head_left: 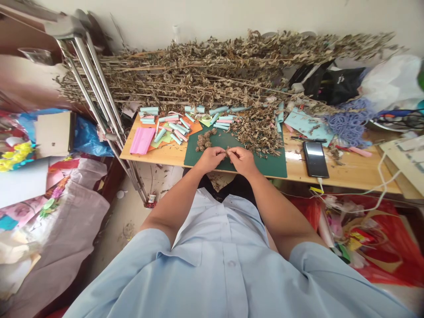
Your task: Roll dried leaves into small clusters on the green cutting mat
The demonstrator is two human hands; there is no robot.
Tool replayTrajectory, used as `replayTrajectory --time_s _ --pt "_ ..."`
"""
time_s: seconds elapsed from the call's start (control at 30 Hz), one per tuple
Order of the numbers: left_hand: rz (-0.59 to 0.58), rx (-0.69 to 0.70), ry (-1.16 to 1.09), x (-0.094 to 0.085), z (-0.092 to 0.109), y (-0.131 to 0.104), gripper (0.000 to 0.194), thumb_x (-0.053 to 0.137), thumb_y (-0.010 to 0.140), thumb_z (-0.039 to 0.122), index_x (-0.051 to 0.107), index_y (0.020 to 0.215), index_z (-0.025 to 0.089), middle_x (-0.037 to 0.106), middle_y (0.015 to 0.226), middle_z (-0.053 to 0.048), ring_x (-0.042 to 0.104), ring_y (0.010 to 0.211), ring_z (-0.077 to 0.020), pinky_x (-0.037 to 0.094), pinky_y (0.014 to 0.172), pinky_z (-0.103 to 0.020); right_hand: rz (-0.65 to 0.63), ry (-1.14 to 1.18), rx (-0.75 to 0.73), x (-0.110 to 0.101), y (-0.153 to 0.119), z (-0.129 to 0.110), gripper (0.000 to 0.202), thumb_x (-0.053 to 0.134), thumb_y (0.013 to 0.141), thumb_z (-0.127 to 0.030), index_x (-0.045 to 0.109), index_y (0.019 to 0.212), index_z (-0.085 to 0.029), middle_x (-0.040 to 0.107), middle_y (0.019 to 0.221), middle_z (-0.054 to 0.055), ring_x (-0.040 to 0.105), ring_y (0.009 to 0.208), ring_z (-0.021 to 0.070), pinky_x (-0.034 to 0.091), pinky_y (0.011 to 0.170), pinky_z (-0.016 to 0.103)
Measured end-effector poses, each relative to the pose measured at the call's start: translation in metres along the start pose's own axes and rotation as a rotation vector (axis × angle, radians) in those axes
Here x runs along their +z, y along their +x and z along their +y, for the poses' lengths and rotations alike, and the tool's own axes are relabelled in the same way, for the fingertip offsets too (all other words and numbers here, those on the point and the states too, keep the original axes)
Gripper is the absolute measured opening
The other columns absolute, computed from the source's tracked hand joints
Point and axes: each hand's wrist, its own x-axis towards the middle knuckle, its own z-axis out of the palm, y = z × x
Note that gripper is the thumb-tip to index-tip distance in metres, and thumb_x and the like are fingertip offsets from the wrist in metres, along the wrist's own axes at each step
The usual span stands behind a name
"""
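My left hand [212, 159] and my right hand [241, 160] meet fingertip to fingertip over the near edge of a green cutting mat [265, 166]. Both are closed in a pinch on a small bit of dried leaf [227, 153], mostly covered by the fingers. Just beyond my left hand sits a small cluster of rolled dried leaf balls [203, 140]. A loose heap of dried leaves [258, 132] spreads over the mat beyond my right hand. Several blue and pink paper rolls [179, 128] lie to the left on the wooden table [132, 150].
Long bundles of dried stalks [198, 70] stretch across the back by the wall. At right lie a charging phone [315, 159], blue paper [309, 125] and purple cord [351, 117]. A metal crutch [96, 79] leans at left. Below right is a red bag [391, 247].
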Motion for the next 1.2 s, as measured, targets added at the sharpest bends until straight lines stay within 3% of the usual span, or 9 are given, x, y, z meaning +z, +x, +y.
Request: replayTrajectory --time_s 0.23,0.63,1.0,1.2 --pt "0.013 -0.042 -0.078 0.0002 0.0024 -0.0008 0.023 0.058 0.086 0.036 0.065 0.083 0.014 0.057 0.063 0.002 0.050 0.055 -0.0097 0.038 0.055 -0.023 0.086 -0.085 0.047 0.0031 0.0006 0.0053 0.023 0.056 0.095 -0.039 0.070 0.092 -0.022 0.069 0.076 0.004 0.064 0.071 0.0195 0.053 0.069 0.032" --pt "-0.019 -0.112 -0.192 0.0004 0.0016 0.0020 0.019 0.055 0.087 0.031 0.061 0.081 0.015 0.057 0.065 0.002 0.049 0.054 -0.0070 0.038 0.055 -0.021 -0.019 -0.049 -0.051 0.0008 -0.0012 0.0050 0.022 0.061 0.094 -0.037 0.076 0.101 -0.023 0.075 0.096 0.007 0.070 0.080 0.0207 0.058 0.071 0.034" --pt "-0.073 -0.066 -0.167 -0.0002 -0.0032 0.0027 0.021 0.054 0.088 0.032 0.064 0.082 0.014 0.055 0.064 0.002 0.049 0.055 -0.0078 0.038 0.056 -0.022 0.039 -0.125 -0.088 0.0013 -0.0018 0.0036 0.014 0.063 0.092 -0.030 0.074 0.093 -0.022 0.074 0.088 0.006 0.067 0.075 0.0196 0.055 0.071 0.033" --pt "-0.093 -0.109 -0.262 -0.0025 0.0043 -0.0012 0.021 0.054 0.086 0.032 0.064 0.084 0.014 0.060 0.073 -0.002 0.050 0.056 -0.0085 0.037 0.052 -0.022 0.062 -0.152 -0.114 0.0019 -0.0021 0.0037 0.015 0.062 0.092 -0.032 0.074 0.091 -0.023 0.074 0.087 0.006 0.066 0.073 0.0190 0.055 0.071 0.033"
